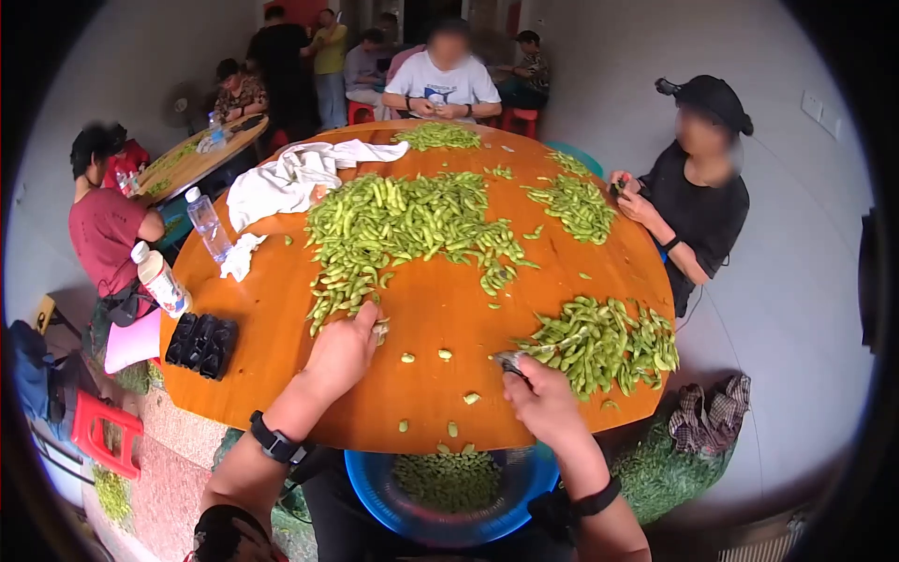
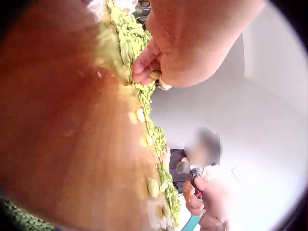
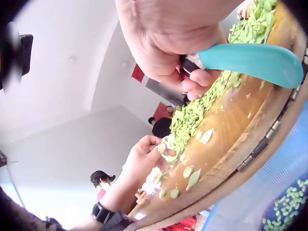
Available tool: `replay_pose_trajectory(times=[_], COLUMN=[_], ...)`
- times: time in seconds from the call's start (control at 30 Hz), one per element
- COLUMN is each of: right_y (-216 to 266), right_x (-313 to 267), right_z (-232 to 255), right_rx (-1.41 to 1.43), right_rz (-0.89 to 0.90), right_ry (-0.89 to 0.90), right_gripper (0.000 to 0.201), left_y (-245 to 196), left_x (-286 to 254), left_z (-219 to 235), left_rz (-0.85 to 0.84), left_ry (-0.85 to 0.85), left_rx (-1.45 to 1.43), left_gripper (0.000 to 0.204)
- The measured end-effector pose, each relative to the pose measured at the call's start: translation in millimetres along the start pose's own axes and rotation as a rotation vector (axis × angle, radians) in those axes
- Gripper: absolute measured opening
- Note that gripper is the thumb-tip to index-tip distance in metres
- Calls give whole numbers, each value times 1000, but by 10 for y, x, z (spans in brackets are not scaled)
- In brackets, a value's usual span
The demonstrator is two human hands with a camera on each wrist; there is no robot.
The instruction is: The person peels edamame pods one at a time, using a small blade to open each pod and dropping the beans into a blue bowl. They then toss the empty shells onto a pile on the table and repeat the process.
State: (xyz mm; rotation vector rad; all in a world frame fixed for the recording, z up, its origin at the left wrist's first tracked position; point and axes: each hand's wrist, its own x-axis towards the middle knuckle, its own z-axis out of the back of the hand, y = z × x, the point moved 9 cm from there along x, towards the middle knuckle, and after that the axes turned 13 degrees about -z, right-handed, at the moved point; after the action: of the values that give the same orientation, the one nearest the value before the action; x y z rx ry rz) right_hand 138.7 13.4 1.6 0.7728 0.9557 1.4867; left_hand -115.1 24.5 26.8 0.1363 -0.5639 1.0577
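Observation:
My left hand [image 1: 342, 356] is at the near tip of the large pile of edamame pods [image 1: 398, 220], fingers curled. A small yellow-green edamame pod [image 2: 155, 75] shows between its fingers in the left wrist view, mostly hidden. My right hand [image 1: 545, 405] grips shears with a broad teal handle [image 3: 250, 60]; their metal tip [image 1: 508, 360] points left, beside a second heap of pods [image 1: 604, 347]. Several loose shelled beans [image 1: 445, 355] lie on the wood between my hands. Below the table edge, a blue basin [image 1: 365, 492] holds many shelled beans.
On the round table's [image 1: 272, 318] left are a black tray [image 1: 202, 345], a labelled bottle [image 1: 161, 278], a clear bottle [image 1: 208, 225] and a white cloth [image 1: 290, 178]. A person [image 1: 698, 187] sits at the right, another [image 1: 445, 80] opposite. A full green sack [image 1: 665, 478] stands lower right.

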Motion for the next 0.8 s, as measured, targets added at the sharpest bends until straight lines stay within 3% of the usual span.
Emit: replay_pose_trajectory(times=[0.07,0.1,0.13,0.2,0.23,0.27,0.37,0.5,0.57,0.73,0.8], right_y=[101,92,80,118,41,-40,-113,-131,-150,-194,-173], right_x=[-3,25,46,68,98,115,130,90,76,96,119], right_z=[-48,-119,-186,-205,-266,-336,-345,-360,-376,-431,-386], right_rx=[35,52,71,75,177,280,381,523,535,597,538], right_rz=[-9,-31,-56,-36,-133,-228,-275,-348,-354,-338,-292], right_ry=[-22,26,72,43,108,175,187,221,220,241,149], right_gripper=[12,13,14,14,14,15,17,12,12,16,16], left_y=[39,-13,-69,-155,-235,-323,-590,-629,-659,-728,-735], left_x=[77,122,169,160,177,205,256,203,209,221,219], left_z=[-158,-223,-298,-642,-776,-799,-846,-937,-961,-829,-814], left_rz=[118,208,193,293,315,306,324,320,196,182,175], left_ry=[-93,-20,-13,-20,17,27,48,76,45,-11,-19], left_rx=[-390,-533,-542,-1007,-1135,-1144,-1284,-1233,-1251,-1176,-1171], left_gripper=[8,16,16,28,31,31,26,27,25,24,24])
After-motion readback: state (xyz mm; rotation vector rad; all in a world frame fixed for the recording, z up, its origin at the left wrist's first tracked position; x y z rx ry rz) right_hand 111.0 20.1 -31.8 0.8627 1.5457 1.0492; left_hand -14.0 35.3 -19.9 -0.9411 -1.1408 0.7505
